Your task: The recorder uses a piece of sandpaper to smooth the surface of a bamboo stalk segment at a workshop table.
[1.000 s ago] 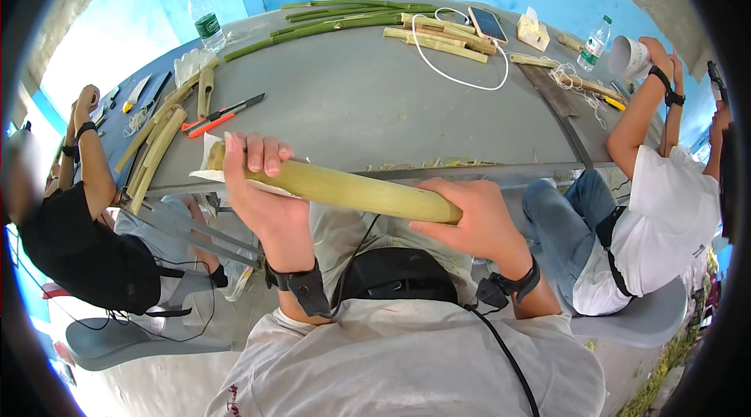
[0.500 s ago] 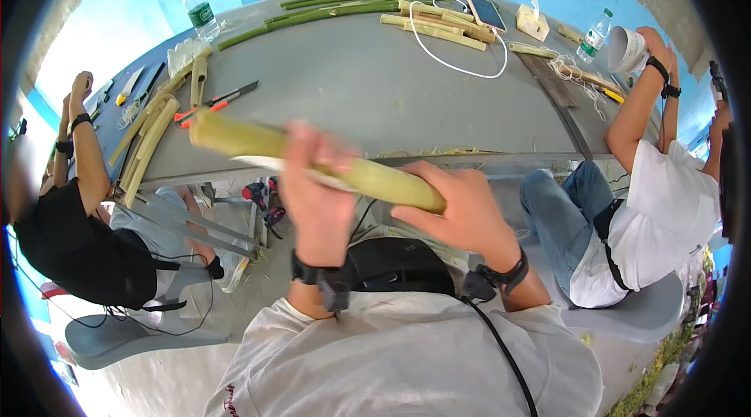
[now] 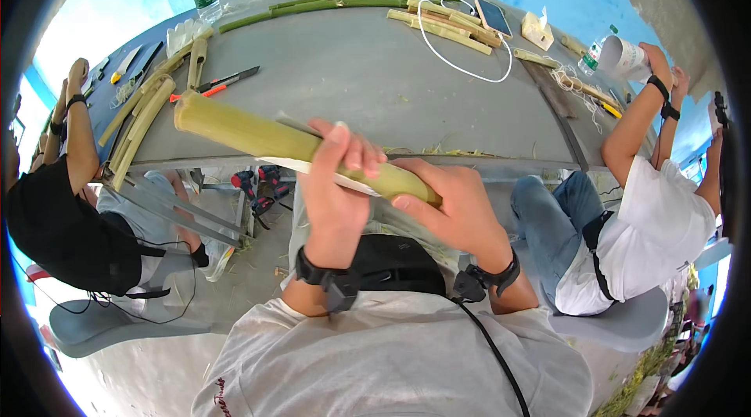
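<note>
A thick yellow-green bamboo tube (image 3: 242, 124) slants across in front of me, its far left end over the table edge. My left hand (image 3: 340, 170) is closed around its middle, thumb pointing up and fingers curled over the top. Beneath that hand a thin white sheet (image 3: 293, 165) lies against the tube's lower side, and a greyish edge shows on the upper side. The sheet's part under the palm is hidden. My right hand (image 3: 458, 202) grips the near right end, thumb along it.
The grey table (image 3: 336, 80) carries green bamboo stalks (image 3: 313, 4), cut bamboo pieces (image 3: 446, 26), a phone (image 3: 493, 16) with a white cable, and a red-and-black cutter (image 3: 227, 84). One person (image 3: 78, 237) sits at left, another (image 3: 634, 221) at right. Power tools (image 3: 262, 186) lie below.
My left hand has shifted slightly right along the bamboo tube, with less blur. The tube's left end has swung a little leftward and down. The view has tilted slightly.
</note>
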A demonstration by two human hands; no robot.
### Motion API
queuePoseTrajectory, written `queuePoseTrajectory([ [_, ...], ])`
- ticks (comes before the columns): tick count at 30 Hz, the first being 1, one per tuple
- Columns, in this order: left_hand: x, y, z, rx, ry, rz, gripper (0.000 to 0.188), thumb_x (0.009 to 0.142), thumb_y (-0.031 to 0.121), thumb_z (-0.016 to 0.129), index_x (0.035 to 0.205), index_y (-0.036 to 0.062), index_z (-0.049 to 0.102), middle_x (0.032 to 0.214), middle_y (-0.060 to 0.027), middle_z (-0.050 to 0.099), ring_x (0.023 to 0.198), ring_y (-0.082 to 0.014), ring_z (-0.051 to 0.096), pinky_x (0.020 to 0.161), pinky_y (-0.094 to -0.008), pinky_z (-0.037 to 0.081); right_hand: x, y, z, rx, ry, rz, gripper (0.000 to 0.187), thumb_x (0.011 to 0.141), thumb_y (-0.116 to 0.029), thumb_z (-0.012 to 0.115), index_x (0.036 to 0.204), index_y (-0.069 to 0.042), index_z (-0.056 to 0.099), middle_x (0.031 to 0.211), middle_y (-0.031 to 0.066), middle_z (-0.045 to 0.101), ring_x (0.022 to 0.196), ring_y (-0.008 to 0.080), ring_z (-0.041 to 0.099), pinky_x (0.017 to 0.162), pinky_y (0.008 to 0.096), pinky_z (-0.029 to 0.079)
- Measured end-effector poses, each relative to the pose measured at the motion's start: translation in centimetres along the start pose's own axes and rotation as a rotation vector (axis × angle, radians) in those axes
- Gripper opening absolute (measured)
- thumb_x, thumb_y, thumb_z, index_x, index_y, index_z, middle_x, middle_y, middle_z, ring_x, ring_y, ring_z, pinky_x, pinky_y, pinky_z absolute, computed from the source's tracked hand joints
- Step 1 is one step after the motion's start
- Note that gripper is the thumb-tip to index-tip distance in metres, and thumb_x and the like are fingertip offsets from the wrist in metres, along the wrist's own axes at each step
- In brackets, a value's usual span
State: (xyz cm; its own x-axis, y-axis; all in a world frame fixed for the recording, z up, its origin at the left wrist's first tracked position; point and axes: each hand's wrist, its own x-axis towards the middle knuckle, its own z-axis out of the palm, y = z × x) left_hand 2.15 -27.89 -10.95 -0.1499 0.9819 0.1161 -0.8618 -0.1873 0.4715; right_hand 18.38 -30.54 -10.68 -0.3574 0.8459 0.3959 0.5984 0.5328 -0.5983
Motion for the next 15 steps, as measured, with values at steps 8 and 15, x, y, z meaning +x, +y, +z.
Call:
queuePoseTrajectory([
  [8, 0.6, 2.9, -1.6, -0.208, -0.086, 0.140, 0.016, 0.096, 0.016, 0.052, 0.082, 0.0141, 0.044, 0.061, 0.0044, 0.040, 0.054, -0.0105, 0.043, 0.063, -0.0314, 0.043, -0.7, -0.5, -1.0, -0.020, -0.081, 0.052, 0.039, 0.080, -0.039, 0.072, 0.105, -0.009, 0.067, 0.078, 0.0125, 0.067, 0.070, 0.0323, 0.064, 0.062, 0.0359, 0.048],
  [15, 0.9, 4.3, -1.6, -0.127, -0.173, 0.091, 0.022, 0.097, 0.019, 0.053, 0.077, 0.0144, 0.045, 0.060, 0.0034, 0.045, 0.052, -0.0115, 0.046, 0.066, -0.0332, 0.045, -1.2, -1.1, -2.1, 0.051, -0.013, 0.033, 0.039, 0.080, -0.038, 0.074, 0.104, -0.009, 0.067, 0.078, 0.0126, 0.066, 0.070, 0.0320, 0.064, 0.061, 0.0360, 0.048],
])
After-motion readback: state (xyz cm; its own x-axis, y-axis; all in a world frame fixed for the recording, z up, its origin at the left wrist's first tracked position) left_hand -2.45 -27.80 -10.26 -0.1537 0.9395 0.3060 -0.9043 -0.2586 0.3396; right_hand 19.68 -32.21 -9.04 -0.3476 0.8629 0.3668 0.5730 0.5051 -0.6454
